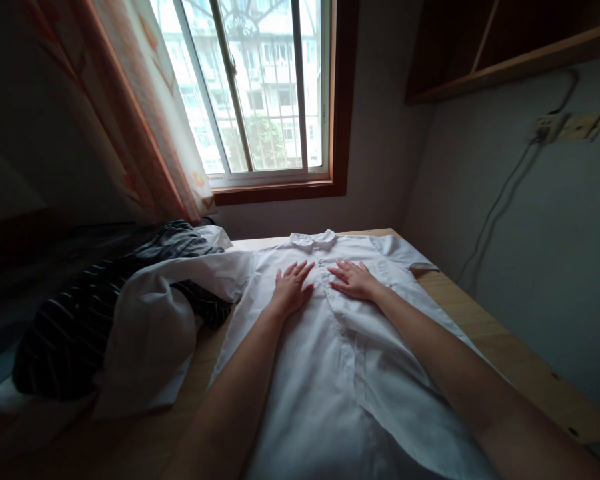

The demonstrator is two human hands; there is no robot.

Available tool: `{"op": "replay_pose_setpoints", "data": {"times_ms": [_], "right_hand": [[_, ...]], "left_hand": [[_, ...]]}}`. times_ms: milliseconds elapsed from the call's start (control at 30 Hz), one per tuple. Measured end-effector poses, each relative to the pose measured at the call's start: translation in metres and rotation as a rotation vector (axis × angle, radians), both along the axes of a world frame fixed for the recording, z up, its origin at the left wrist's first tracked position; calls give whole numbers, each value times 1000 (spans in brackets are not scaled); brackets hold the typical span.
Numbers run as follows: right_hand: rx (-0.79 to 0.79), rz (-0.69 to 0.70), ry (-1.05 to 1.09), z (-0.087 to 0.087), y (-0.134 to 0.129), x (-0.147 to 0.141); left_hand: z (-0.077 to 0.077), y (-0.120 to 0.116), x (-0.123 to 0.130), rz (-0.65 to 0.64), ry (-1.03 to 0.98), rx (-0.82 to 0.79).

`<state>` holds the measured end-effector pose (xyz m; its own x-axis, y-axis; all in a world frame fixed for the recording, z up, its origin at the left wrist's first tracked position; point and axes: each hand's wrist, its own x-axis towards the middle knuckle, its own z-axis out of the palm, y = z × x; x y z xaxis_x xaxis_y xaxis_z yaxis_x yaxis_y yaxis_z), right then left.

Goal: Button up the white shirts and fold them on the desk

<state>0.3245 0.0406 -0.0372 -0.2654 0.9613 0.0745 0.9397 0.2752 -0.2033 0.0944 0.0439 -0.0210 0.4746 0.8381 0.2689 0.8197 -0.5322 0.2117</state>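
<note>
A white button-up shirt [310, 373] lies spread face up, its collar at the far end toward the window. My left hand [293, 288] rests flat on the left side of the chest, fingers spread. Just across the button placket, my right hand [353, 279] lies on the cloth with its fingers stretched out. Neither hand grips anything. The shirt's left-hand sleeve drapes over a dark striped garment [70, 327], its cuff end hanging toward me. On the right, the other sleeve reaches the table edge. The lower front edges are slightly parted and wrinkled.
Under the shirt is a light wooden table [510, 340]. A window [260, 93] with an orange-patterned curtain [125, 113] stands beyond it. On the right wall are a socket [547, 127] with a hanging cord and a wooden shelf [520, 67] above.
</note>
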Motion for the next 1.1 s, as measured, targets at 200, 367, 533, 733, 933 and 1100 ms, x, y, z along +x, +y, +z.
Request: {"op": "replay_pose_setpoints", "data": {"times_ms": [200,367,533,733,933,1100], "right_hand": [[109,4,103,-4,-2,3],[237,57,375,-4,-2,13],[139,108,549,11,-15,10],[33,-62,516,17,-53,-27],[81,-180,398,14,-66,-36],[114,-123,397,16,-65,-30]], "left_hand": [[-11,6,17,-329,-150,-43],[-13,12,13,-358,-306,-123],[-15,12,10,-367,-338,-147],[-14,15,11,-375,-334,-179],[-13,9,10,-348,-379,-146],[-13,9,11,-353,-350,-66]]}}
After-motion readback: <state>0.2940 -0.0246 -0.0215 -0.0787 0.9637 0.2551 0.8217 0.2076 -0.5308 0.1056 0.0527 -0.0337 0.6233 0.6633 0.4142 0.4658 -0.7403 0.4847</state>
